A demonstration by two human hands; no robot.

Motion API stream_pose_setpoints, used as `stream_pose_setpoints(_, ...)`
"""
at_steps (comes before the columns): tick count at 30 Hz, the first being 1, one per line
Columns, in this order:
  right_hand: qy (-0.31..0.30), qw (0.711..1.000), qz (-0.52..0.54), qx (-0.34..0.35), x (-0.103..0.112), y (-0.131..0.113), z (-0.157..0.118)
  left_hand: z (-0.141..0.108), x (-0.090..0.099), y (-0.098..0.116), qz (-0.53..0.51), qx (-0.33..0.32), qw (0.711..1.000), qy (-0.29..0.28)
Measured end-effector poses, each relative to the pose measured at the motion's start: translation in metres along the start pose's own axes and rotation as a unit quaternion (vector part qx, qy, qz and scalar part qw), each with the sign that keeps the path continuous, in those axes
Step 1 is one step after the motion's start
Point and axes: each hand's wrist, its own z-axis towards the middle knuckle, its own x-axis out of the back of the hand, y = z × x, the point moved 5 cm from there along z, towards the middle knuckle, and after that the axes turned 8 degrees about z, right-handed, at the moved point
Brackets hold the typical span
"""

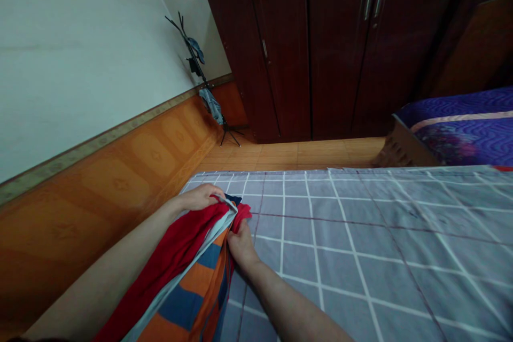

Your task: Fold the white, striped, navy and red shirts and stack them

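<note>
A bundle of cloth (188,283) in red, pale blue, and orange and blue blocks hangs from both hands, over the near left part of the bed. At its upper left edge my left hand (200,196) is closed on the red cloth, beside the pale blue band. My right hand (242,246) grips the top right of the same bundle, thumb up, close to a bright pink-red fold and a dark blue corner. Much of the fingers of both hands is hidden by the cloth. The bundle's lower end runs out of view.
A bed with a grey checked sheet (340,235) spans the front. Behind it stands a dark wooden wardrobe (288,53). A black coat stand (206,83) with clothes is in the corner. A purple-covered bed (473,123) lies right, an orange-panelled wall (120,181) left.
</note>
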Motion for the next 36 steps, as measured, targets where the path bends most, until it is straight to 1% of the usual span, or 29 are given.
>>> stream_pose_setpoints(2, -0.002, 1.0, 0.007, -0.011, 0.001, -0.001, 0.0, -0.014, -0.009, 0.003, -0.017, -0.009, 0.995, -0.098)
stream_pose_setpoints(3, -0.004, 1.0, 0.01, -0.016, 0.001, -0.002, 0.0, -0.019, -0.012, 0.003, -0.02, -0.01, 0.991, -0.134)
stream_pose_setpoints(4, -0.006, 1.0, 0.013, -0.019, 0.0, -0.003, -0.001, -0.022, -0.013, 0.002, -0.017, -0.005, 0.989, -0.149)
stream_pose_setpoints(5, -0.008, 1.0, 0.015, -0.021, 0.0, -0.005, -0.001, -0.021, -0.012, 0.001, -0.008, 0.004, 0.99, -0.142)
stream_pose_setpoints(8, -0.018, 0.999, 0.022, -0.015, -0.002, -0.011, -0.002, -0.009, -0.005, -0.004, 0.035, 0.037, 0.997, -0.049)
stream_pose_setpoints(10, -0.026, 0.999, 0.027, -0.008, -0.004, -0.014, -0.002, 0.003, -0.004, -0.006, 0.064, 0.057, 0.996, 0.013)
stream_pose_setpoints(12, -0.031, 0.999, 0.031, -0.002, -0.005, -0.015, -0.001, 0.013, -0.005, -0.006, 0.084, 0.066, 0.993, 0.048)
stream_pose_setpoints(14, -0.03, 0.999, 0.033, 0.003, -0.005, -0.015, -0.001, 0.023, -0.009, -0.007, 0.094, 0.063, 0.992, 0.054)
stream_pose_setpoints(16, -0.027, 0.999, 0.034, 0.003, -0.005, -0.013, -0.001, 0.03, -0.011, -0.008, 0.098, 0.056, 0.992, 0.046)
stream_pose_setpoints(19, -0.023, 0.999, 0.03, -0.003, -0.004, -0.01, -0.002, 0.035, -0.01, -0.01, 0.103, 0.048, 0.993, 0.034)
stream_pose_setpoints(21, -0.023, 0.999, 0.027, -0.003, -0.003, -0.008, -0.002, 0.032, -0.008, -0.009, 0.108, 0.048, 0.992, 0.041)
stream_pose_setpoints(24, -0.019, 1.0, 0.022, 0.005, -0.003, -0.006, -0.002, 0.022, -0.007, -0.006, 0.111, 0.051, 0.99, 0.068)
stream_pose_setpoints(28, -0.015, 1.0, 0.015, 0.005, -0.002, -0.001, -0.001, 0.01, -0.013, -0.004, 0.102, 0.054, 0.988, 0.1)
stream_pose_setpoints(36, -0.016, 1.0, 0.013, 0.002, -0.002, -0.004, -0.002, 0.011, -0.02, -0.012, 0.109, 0.073, 0.981, 0.144)
